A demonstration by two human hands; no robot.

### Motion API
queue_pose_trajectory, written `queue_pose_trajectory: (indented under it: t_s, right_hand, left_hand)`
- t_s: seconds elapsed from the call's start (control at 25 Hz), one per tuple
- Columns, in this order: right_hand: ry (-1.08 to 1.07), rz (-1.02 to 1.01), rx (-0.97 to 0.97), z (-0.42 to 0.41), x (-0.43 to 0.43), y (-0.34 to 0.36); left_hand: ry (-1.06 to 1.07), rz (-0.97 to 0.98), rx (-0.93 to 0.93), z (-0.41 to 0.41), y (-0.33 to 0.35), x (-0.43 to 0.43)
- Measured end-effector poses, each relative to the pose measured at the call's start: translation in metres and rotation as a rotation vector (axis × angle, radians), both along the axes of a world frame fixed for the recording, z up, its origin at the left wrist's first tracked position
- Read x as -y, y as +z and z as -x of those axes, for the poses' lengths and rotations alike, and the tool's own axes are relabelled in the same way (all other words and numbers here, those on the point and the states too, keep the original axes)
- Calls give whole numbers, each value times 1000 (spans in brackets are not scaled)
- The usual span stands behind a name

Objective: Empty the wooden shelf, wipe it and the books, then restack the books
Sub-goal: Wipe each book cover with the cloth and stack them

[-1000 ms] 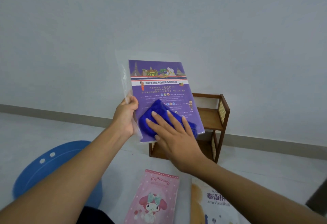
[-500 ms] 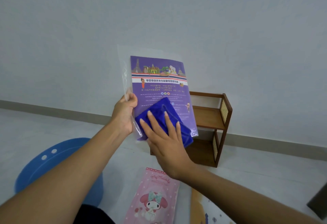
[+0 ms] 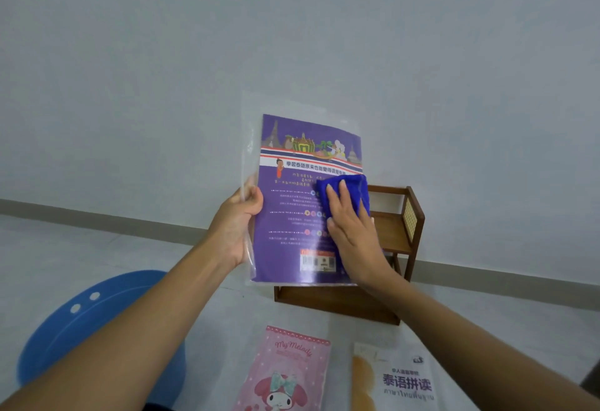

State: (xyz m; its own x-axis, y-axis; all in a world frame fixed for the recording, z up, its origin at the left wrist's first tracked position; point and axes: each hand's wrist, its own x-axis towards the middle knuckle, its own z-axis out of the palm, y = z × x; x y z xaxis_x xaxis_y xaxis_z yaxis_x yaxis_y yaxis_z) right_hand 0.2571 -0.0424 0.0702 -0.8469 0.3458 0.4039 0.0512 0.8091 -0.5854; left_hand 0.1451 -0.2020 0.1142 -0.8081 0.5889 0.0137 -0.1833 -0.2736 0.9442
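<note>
While the pink book and the white book lie flat on the floor below the purple book, nearest the person, a blue tub sits lower left of it. The purple book is held up in the air, cover facing the person, its long axis nearly upright. The left hand grips its left edge through a clear plastic sleeve, thumb on the front. The right hand lies flat with fingers straight, pressing a blue cloth against the cover's upper right. Most of the cover lies below and left of the cloth, so the next stroke likely runs down the long axis. Behind the purple book stands the wooden shelf, partly hidden, against the wall.
</note>
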Motion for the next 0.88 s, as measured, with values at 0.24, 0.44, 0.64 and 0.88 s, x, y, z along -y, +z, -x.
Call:
queue_pose_trajectory:
  t_s: [0.24, 0.44, 0.64, 0.88]
  right_hand:
    - [223, -506, 89, -5, 39, -7]
    - [137, -578, 10, -4, 5, 9]
    - [34, -536, -99, 9, -4, 30]
    - [-224, -56, -225, 22, -17, 37]
  left_hand:
    - [2, -3, -24, -2, -1, -6]
    - [-82, 39, -35, -10, 2, -7]
    - [-152, 60, -68, -10, 8, -4]
    - [-59, 155, -225, -10, 10, -8]
